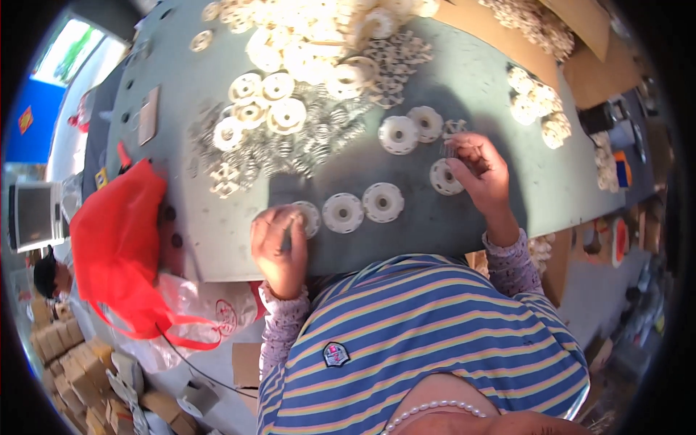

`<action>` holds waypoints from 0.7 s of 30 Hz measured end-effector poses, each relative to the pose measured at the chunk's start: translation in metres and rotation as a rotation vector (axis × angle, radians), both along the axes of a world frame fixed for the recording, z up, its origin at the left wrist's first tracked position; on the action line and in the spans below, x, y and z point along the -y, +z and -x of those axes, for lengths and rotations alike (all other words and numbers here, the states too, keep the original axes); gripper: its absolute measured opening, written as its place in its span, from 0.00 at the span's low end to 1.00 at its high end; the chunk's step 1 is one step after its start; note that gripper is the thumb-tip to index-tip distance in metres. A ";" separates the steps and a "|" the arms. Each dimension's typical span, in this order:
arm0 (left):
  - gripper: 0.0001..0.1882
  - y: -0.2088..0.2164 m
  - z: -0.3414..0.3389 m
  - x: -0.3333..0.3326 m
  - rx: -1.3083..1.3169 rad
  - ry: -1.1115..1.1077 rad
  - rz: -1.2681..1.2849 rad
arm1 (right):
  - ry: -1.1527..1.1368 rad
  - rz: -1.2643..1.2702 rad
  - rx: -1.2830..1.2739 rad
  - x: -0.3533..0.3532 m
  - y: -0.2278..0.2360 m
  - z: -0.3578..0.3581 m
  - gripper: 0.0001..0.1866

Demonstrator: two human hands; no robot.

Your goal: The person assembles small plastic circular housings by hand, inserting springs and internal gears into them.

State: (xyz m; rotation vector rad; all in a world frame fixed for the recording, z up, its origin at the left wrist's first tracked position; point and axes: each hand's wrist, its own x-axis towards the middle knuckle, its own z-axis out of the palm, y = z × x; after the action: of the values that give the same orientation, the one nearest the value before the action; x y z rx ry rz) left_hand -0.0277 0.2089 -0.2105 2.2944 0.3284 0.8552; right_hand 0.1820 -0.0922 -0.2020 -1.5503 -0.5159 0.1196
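My right hand [481, 172] is closed, thumb and fingers pinching what looks like a small metal spring [449, 150]. Just below its fingertips lies a white slotted plastic wheel [443, 177], and a small white cross-shaped part [454, 128] is beside the fingers. My left hand [280, 243] has its fingers curled together at the edge of another white wheel [309, 217], partly covering it; what they pinch is hidden. Two more wheels, one [343, 212] and its neighbour [383, 202], lie flat between my hands. Farther out, a pair of wheels [398, 135] lies with edges overlapping.
A heap of metal springs [312, 134] spreads across the grey table [232, 243], with white wheels [286, 114] on it. Behind are piles of cross-shaped parts [395, 65] and sunlit wheels [297, 43]. A red bag [119, 228] hangs at the left edge; a phone [148, 116] lies nearby.
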 end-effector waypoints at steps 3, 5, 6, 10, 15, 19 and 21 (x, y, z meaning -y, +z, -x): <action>0.11 0.012 -0.019 0.032 0.033 -0.130 -0.016 | 0.053 0.320 0.230 0.027 0.015 -0.010 0.15; 0.14 0.018 -0.031 0.046 -0.008 -0.313 -0.060 | 0.133 0.517 0.346 0.033 0.018 -0.009 0.14; 0.14 0.017 -0.037 0.054 -0.004 -0.328 -0.058 | 0.118 0.523 0.345 0.034 0.017 -0.008 0.14; 0.24 0.012 -0.061 0.075 -0.175 -0.492 -0.167 | 0.164 0.622 0.277 0.034 0.017 -0.009 0.14; 0.28 0.008 -0.082 0.061 -0.261 -0.358 -0.375 | 0.087 0.720 0.653 0.053 0.025 -0.058 0.20; 0.25 0.021 -0.108 0.072 -0.168 -0.424 -0.265 | 0.172 0.734 0.620 0.072 -0.003 -0.087 0.19; 0.27 0.016 -0.117 0.100 -0.241 -0.604 -0.048 | 0.067 0.716 0.569 0.079 -0.011 -0.090 0.18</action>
State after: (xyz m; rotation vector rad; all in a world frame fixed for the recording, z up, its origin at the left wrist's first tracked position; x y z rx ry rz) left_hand 0.0893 0.1089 -0.1941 2.3417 -0.2821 0.2843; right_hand 0.2725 -0.1715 -0.2133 -2.2812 -1.0517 -0.1074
